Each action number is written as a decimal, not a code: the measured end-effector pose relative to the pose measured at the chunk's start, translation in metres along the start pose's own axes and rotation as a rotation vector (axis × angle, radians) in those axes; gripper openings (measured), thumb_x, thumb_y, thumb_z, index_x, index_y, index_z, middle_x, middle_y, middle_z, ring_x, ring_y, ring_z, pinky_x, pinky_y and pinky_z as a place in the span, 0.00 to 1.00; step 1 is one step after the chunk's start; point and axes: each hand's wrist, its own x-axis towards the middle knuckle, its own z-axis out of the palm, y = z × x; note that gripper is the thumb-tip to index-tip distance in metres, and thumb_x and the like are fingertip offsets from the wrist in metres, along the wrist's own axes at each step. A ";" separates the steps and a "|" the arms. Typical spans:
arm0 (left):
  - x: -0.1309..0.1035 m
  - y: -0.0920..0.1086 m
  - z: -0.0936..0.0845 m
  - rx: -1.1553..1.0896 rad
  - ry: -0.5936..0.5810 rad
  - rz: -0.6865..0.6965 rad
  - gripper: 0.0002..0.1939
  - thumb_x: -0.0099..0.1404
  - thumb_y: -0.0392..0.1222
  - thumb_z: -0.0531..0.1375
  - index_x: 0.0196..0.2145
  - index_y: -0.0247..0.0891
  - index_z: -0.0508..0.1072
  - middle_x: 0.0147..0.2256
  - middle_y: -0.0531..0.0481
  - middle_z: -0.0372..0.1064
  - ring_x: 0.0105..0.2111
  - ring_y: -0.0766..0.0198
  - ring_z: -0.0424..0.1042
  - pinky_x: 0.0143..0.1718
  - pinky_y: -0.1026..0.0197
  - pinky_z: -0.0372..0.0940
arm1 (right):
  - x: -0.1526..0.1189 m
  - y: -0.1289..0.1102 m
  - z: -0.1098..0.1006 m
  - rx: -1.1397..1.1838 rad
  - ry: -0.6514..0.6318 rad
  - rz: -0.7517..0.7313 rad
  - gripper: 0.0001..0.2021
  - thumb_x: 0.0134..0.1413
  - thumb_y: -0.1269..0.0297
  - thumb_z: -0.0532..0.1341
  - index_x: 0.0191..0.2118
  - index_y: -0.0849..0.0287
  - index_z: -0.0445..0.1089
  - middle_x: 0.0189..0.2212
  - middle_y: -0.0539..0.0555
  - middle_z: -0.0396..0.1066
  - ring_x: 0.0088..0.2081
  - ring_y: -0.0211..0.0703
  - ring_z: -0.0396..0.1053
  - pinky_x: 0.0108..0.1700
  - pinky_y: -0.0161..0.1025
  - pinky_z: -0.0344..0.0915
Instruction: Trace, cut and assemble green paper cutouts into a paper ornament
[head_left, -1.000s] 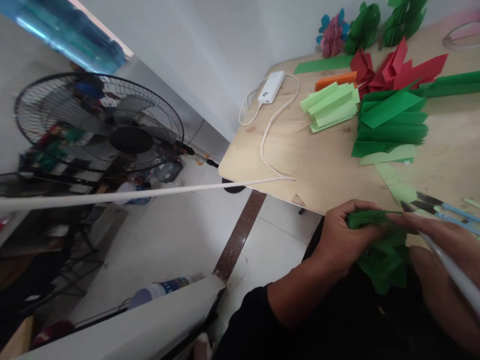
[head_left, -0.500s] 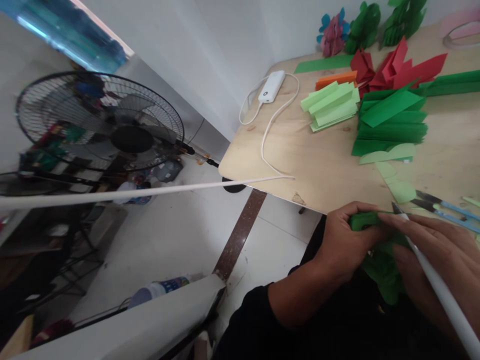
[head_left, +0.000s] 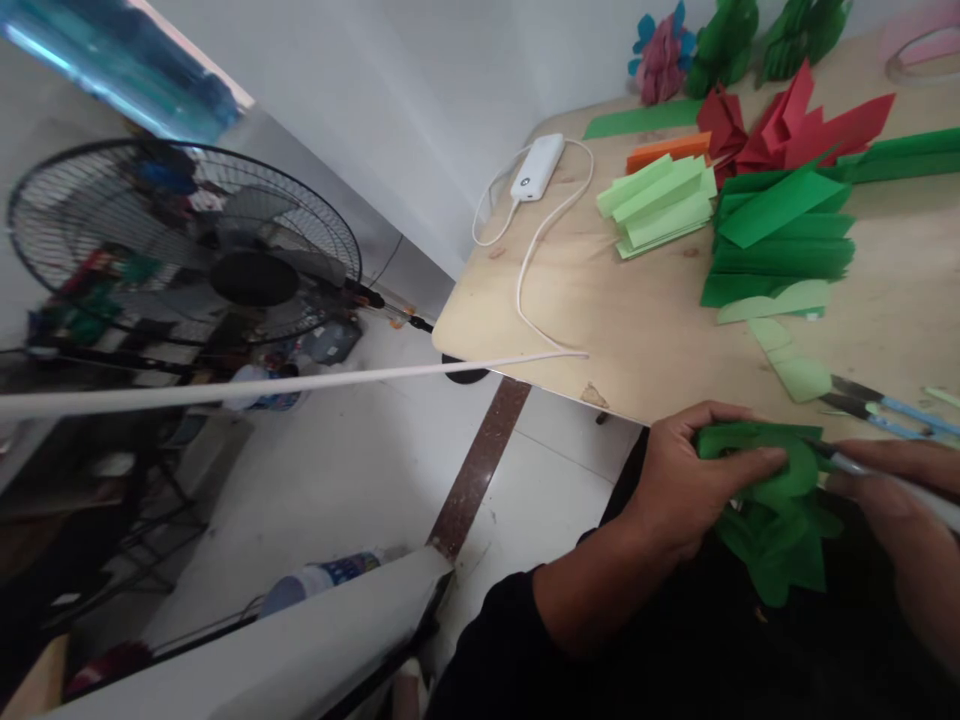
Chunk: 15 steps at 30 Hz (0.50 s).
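Note:
My left hand (head_left: 690, 480) is closed on folded dark green paper (head_left: 787, 540), its thumb pressing flat on the top. The paper has rounded, cut-looking edges and hangs over my dark-clothed lap, just off the table's front edge. From the right, my right hand (head_left: 892, 500) grips a slim white pen (head_left: 862, 470). Its dark pointed tip meets the upper right part of the green paper. Beyond my right hand, scissors (head_left: 885, 408) with blue handles lie on the table beside light green cut pieces (head_left: 806, 380).
On the wooden table (head_left: 645, 330) are stacks of folded green paper (head_left: 787, 250), light green paper (head_left: 664, 205) and red paper (head_left: 780, 130). A white power bank (head_left: 538, 168) trails a cable (head_left: 375, 375) across the left side. A standing fan (head_left: 187, 240) is at the left.
My right hand has drawn back to the right, uncovering more of the green paper. The pen has swung flatter, and its tip now rests on the paper. My left hand keeps its hold.

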 end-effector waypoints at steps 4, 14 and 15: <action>-0.001 0.001 0.000 0.024 -0.018 0.004 0.23 0.37 0.46 0.73 0.31 0.34 0.73 0.26 0.54 0.69 0.26 0.71 0.66 0.32 0.64 0.62 | 0.002 -0.001 0.001 -0.012 -0.011 0.135 0.13 0.45 0.47 0.61 0.34 0.46 0.73 0.33 0.53 0.74 0.33 0.44 0.72 0.32 0.43 0.67; 0.000 0.001 -0.001 0.040 -0.044 -0.004 0.23 0.37 0.46 0.73 0.31 0.34 0.73 0.26 0.53 0.69 0.27 0.70 0.66 0.33 0.63 0.61 | 0.008 -0.033 0.004 -0.017 0.015 0.214 0.18 0.45 0.41 0.58 0.32 0.49 0.70 0.28 0.53 0.70 0.29 0.44 0.67 0.29 0.44 0.61; 0.000 0.001 -0.001 0.044 -0.043 -0.002 0.23 0.38 0.46 0.73 0.31 0.34 0.73 0.26 0.53 0.69 0.27 0.70 0.66 0.33 0.63 0.60 | 0.008 -0.034 0.003 -0.038 0.005 0.214 0.18 0.45 0.40 0.57 0.32 0.48 0.70 0.28 0.53 0.70 0.30 0.45 0.67 0.29 0.44 0.61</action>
